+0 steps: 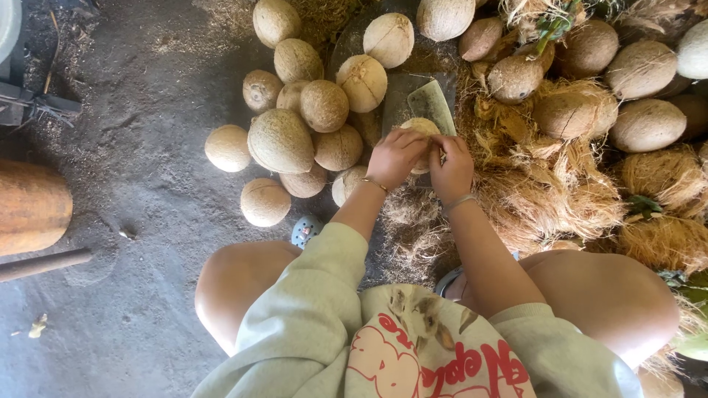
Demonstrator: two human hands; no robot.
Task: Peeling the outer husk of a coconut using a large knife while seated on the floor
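My left hand [394, 156] and my right hand [452, 169] both clasp a pale, husked coconut [420, 127] held against an upright flat metal blade [432, 105] fixed in the ground. Only the coconut's top shows above my fingers. A thin bracelet sits on each wrist. My bare knees frame the spot, and my pale green sleeves reach to the elbows.
A heap of husked coconuts [280, 140] lies left of the blade on the dark dirt floor [147, 147]. Unhusked coconuts [647, 125] and torn brown husk fibre [546, 191] pile up on the right. An orange-brown cylinder [33, 206] and a pole [44, 264] lie far left.
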